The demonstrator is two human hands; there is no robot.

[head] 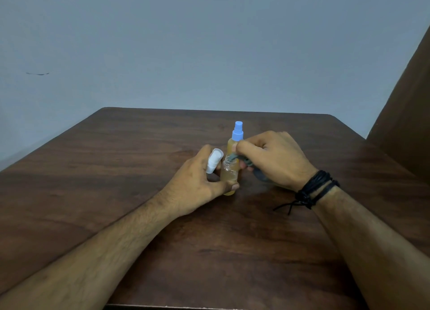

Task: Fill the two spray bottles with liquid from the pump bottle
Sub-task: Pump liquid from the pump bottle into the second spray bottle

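A brown wooden surface (139,158) is seen, with two bare arms stretched over it. A black cord band (314,191) is worn on the right wrist. A small clear bottle (229,173) with yellow liquid is gripped by the left hand (197,181), its fingers curled round it; its top is open. A white cap (214,161) is also held in that hand. A dark grey nozzle (232,157) is pinched by the right hand (272,158) and pointed into the bottle's mouth. Just behind, a second bottle (232,146) with a blue spray top (238,130) is stood upright. A grey wall (209,41) is seen farthest back.
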